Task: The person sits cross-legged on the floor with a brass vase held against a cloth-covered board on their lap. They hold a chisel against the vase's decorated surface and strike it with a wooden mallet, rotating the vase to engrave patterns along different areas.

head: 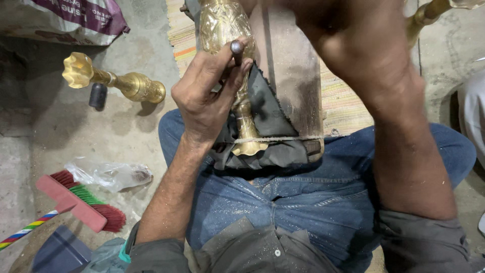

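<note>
An embossed brass piece (225,30) lies lengthwise on dark cloth, a metal punch (236,49) upright on it.

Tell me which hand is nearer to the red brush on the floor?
Left. The left hand holds a small metal tool against the brass piece, above and right of the red brush. The right hand is out of view beyond the top edge, farther away.

free: bare floor (76,126) left | blocked: brass stand (121,81), brush (86,202), perhaps bag (108,174)

To your left on the concrete floor (76,126) lies a spare brass piece (113,80) beside a small dark cylinder (98,95). Nearer you sit a crumpled plastic bag (108,174), a red-and-green brush (83,201) and a dustpan (58,252).
</note>
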